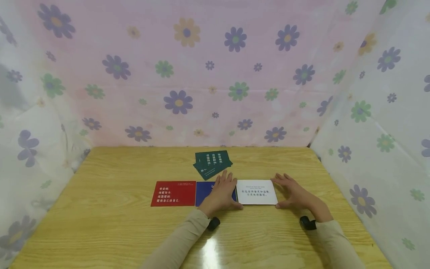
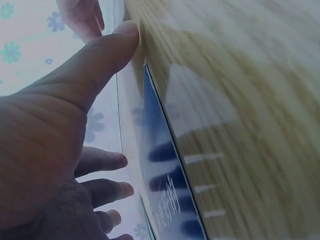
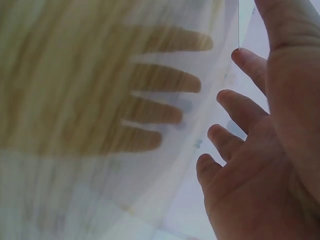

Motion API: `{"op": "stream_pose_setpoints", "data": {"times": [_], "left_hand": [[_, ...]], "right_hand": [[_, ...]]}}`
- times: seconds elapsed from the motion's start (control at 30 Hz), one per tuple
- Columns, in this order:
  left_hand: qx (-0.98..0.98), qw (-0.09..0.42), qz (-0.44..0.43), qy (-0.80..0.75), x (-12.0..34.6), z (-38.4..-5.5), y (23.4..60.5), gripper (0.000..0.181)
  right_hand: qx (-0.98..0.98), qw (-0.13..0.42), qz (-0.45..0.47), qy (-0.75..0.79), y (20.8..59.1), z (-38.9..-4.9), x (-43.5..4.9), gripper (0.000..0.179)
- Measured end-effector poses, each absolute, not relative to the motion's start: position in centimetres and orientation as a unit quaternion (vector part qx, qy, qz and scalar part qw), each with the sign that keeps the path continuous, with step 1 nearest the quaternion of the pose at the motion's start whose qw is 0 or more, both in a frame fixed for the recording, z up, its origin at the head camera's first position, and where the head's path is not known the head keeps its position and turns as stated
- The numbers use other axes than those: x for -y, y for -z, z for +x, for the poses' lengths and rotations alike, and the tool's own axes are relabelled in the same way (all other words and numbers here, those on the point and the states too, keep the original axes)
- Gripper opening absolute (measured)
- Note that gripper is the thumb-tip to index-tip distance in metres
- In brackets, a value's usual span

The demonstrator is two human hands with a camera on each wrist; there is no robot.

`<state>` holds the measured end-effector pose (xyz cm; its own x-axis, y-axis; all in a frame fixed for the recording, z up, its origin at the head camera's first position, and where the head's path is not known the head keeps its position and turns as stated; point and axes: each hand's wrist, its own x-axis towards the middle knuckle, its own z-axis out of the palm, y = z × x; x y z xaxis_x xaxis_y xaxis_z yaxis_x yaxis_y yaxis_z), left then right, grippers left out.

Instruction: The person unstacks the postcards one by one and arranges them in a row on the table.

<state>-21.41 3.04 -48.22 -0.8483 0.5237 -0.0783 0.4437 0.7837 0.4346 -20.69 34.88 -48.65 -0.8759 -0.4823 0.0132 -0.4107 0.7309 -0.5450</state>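
A white card (image 1: 256, 198) printed with dark text lies flat on the table between both hands. My left hand (image 1: 221, 195) reaches over the blue card (image 1: 202, 188), hiding much of it, with its thumb and fingertips at the white card's left edge. At the right edge is my right hand (image 1: 297, 195), its thumb by the lower corner and its fingers by the upper one. A red card (image 1: 171, 186) with white text lies flush against the blue card's left side. In the left wrist view, the fingers are spread above the blue card (image 2: 155, 120).
Several dark green cards (image 1: 215, 163) lie fanned and overlapping behind the row. All of them rest on a glossy wood-grain table (image 1: 111, 224). Flower-patterned cloth (image 1: 208, 74) encloses the table at the back and both sides.
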Motion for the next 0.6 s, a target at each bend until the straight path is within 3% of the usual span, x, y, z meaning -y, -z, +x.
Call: {"op": "stream_pose_setpoints", "data": {"times": [0.6], "left_hand": [[-0.935,0.125,0.233,-0.235,-3.12,-21.45,48.10,0.102]], "right_hand": [[-0.923,0.108,-0.245,0.276,48.28,-21.53,-35.00,0.095]]}}
